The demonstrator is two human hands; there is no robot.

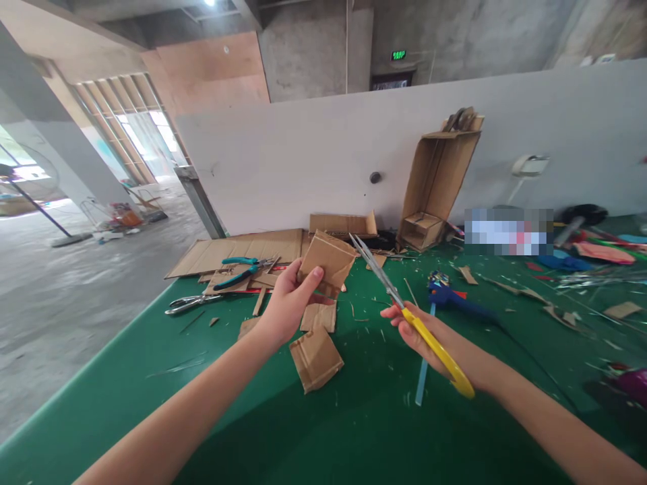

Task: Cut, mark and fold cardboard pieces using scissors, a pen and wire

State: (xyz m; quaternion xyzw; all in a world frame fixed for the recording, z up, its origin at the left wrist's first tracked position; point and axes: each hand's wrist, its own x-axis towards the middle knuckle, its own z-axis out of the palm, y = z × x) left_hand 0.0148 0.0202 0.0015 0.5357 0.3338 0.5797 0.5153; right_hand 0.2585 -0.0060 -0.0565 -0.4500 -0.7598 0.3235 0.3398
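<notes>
My left hand [288, 296] is closed on a small squarish cardboard piece [329, 261], with the thumb pressed on its near face. In my right hand [435, 340] are scissors [429, 337] with yellow handles, their long metal blades pointing up and away, blade tips close to the right edge of the held piece. The blades look nearly together. Below the left hand, another cardboard square [316, 360] lies on the green tabletop [374, 438], with a further cardboard scrap [319, 316] just behind it. My right hand's fingers are partly hidden behind the scissors.
Teal-handled pliers [242, 271] lie on cardboard strips at the left, near metal-handled pliers [189, 304]. A blue glue gun [457, 300] with a cord and a glue stick [424, 364] lie right. A tall open cardboard box [439, 175] leans against the white partition [303, 155].
</notes>
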